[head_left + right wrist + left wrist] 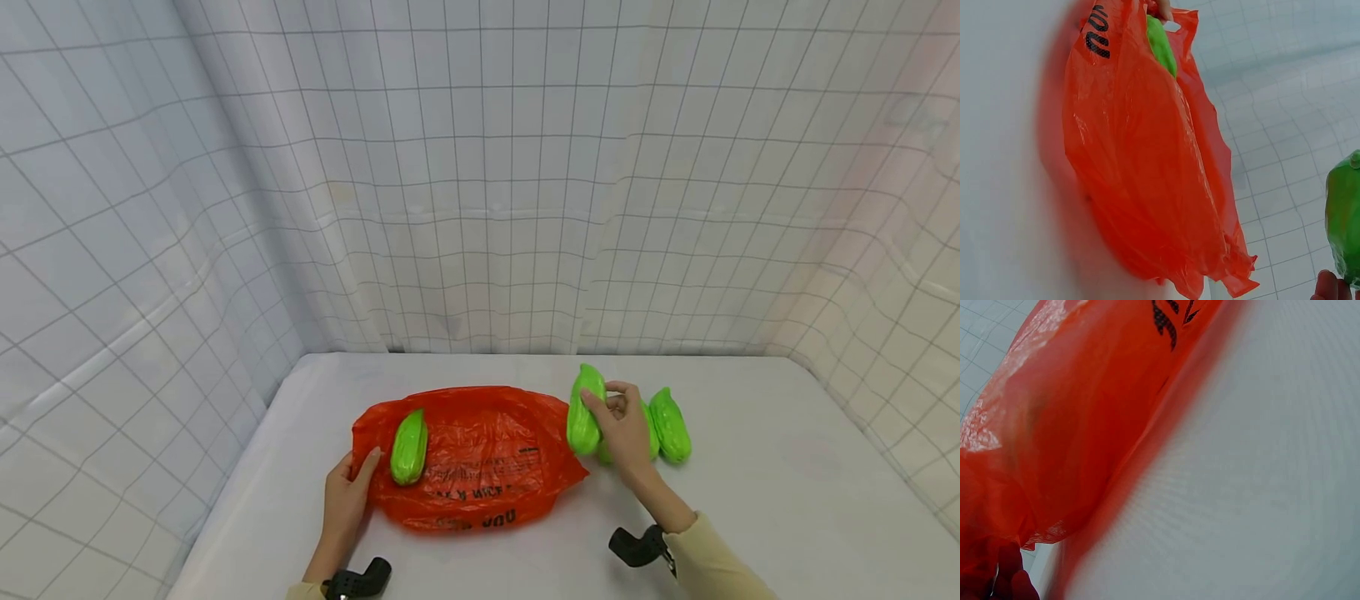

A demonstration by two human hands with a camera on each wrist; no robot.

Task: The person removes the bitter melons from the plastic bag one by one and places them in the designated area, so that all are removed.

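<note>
A red plastic bag (487,450) with black print lies spread on the white table. My left hand (347,492) pinches its left edge between thumb and fingers; in the left wrist view fingertips (1011,575) show against the red film. On the bag's left part sits a bright green vegetable-like piece (408,447), long, ribbed and shiny. My right hand (626,429) grips a second such green piece (587,410) upright just beyond the bag's right end. In the right wrist view that held green piece (1344,219) shows at the right edge above some fingertips.
Right of my right hand another green piece (670,425) lies on the table (780,500). More green shows partly hidden behind that hand. White grid-patterned curtains (480,208) enclose the table at the back and both sides.
</note>
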